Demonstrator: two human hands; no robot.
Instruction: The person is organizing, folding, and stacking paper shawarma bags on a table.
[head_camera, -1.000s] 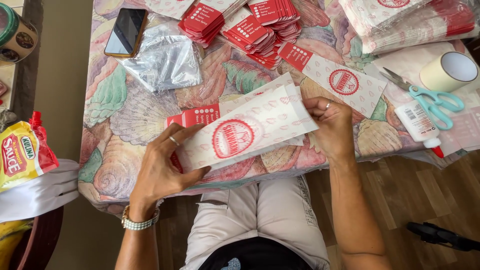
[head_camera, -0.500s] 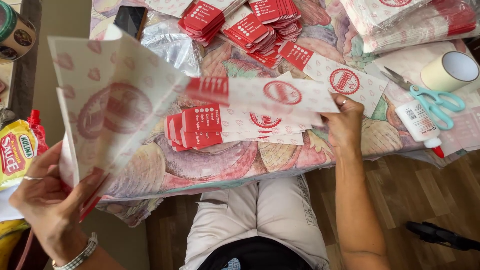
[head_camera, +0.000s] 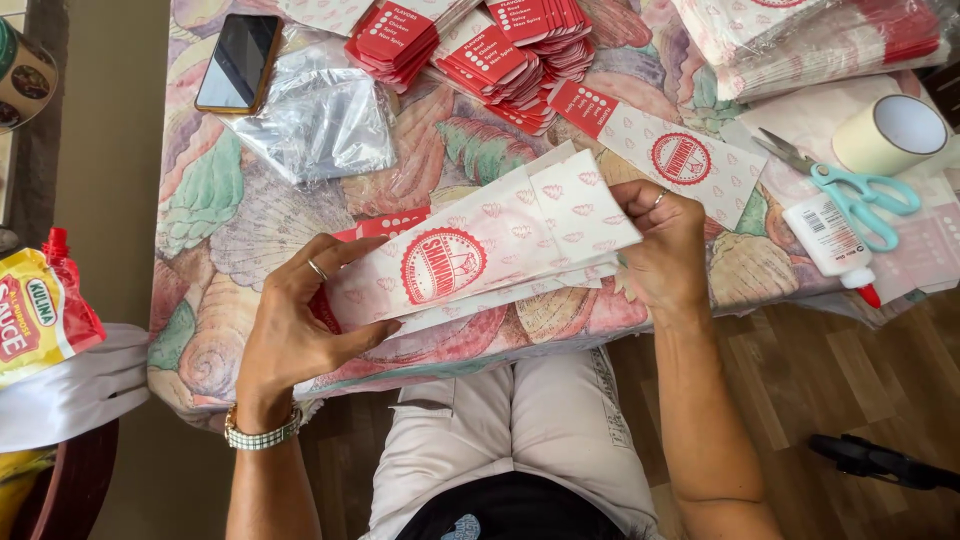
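Phone (head_camera: 238, 62), scissors (head_camera: 850, 195), tape roll (head_camera: 890, 133), glue bottle (head_camera: 828, 240).

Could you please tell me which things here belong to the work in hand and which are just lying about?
In hand: left hand, right hand, paper sleeves, flat sleeve, red card stacks.

Lying about: phone, plastic bag, scissors, glue bottle, tape roll, sauce packet.

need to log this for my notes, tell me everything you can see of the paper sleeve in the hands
The paper sleeve is long, flat and white, patterned with small pale red motifs, a round red emblem at its middle and a red band at its left end. It lies tilted, right end higher, over the table edge. The left hand pinches its left end, the right hand its right end. More paper layers show beneath it.
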